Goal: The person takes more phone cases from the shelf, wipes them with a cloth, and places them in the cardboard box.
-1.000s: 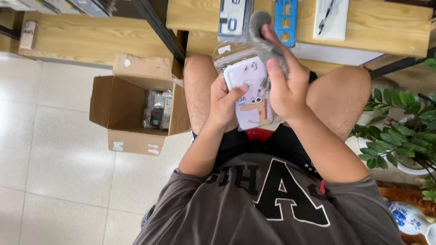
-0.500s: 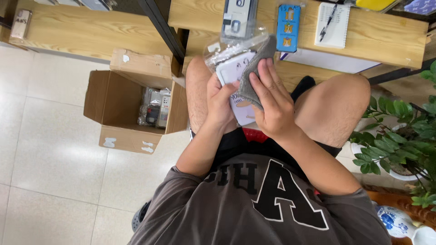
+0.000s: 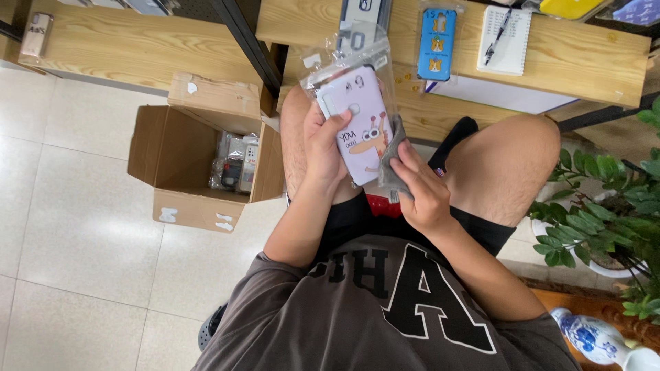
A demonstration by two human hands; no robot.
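I sit on a chair, looking down at my lap. My left hand (image 3: 322, 145) grips a pale lilac phone case (image 3: 357, 120) with a cartoon print, held together with a clear plastic bag (image 3: 344, 51) that sticks out above it. My right hand (image 3: 421, 192) pinches a grey cloth (image 3: 392, 161) against the case's lower right edge. Both hands hover over my bare knees.
An open cardboard box (image 3: 180, 165) with several packed items stands on the tiled floor at my left. A wooden table (image 3: 584, 55) ahead carries a blue phone case (image 3: 437, 34), a notepad with a pen (image 3: 505, 31) and another bagged case. A potted plant (image 3: 605, 206) stands at the right.
My right hand has come down from the top of the case to its lower right edge, taking the grey cloth with it. The case has risen towards the table.
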